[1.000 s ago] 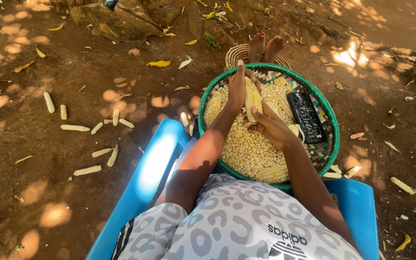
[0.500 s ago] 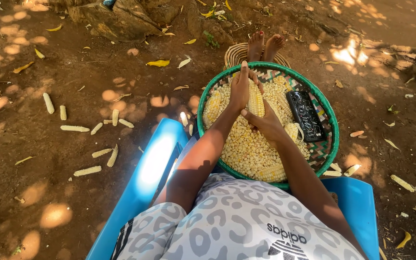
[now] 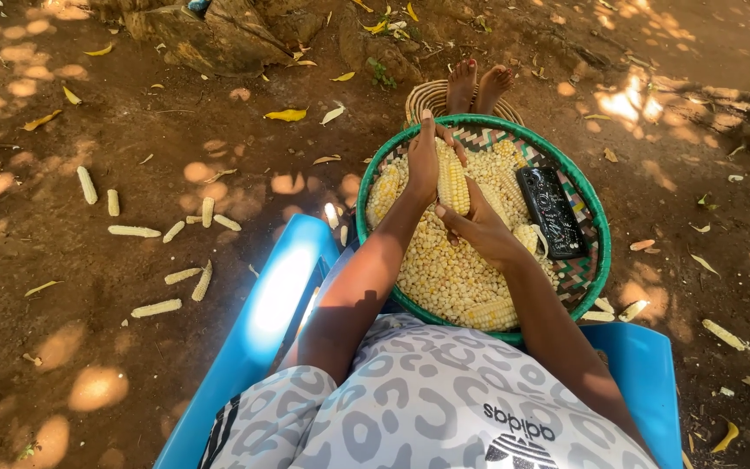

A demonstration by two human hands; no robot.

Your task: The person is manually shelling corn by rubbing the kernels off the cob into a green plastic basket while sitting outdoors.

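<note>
A round woven basket with a green rim [image 3: 596,213] rests on my lap, filled with loose yellow maize kernels [image 3: 444,269] and a few whole cobs. Both hands hold one yellow maize cob [image 3: 454,185] upright over the basket. My left hand [image 3: 424,161] grips its upper left side. My right hand [image 3: 477,227] clasps it from below and the right, thumb against the kernels. A black phone-like object [image 3: 550,211] lies in the basket's right half. Another cob [image 3: 490,314] lies at the near rim.
I sit on a blue plastic chair [image 3: 275,304] on brown dirt. Several stripped pale cobs [image 3: 156,307] lie scattered to the left. My bare feet [image 3: 476,85] rest on a small woven mat beyond the basket. Rocks and dry leaves lie at the far side.
Both hands have shifted slightly on the cob, which now stands a little more upright between them. The basket and the rest stay where they were.
</note>
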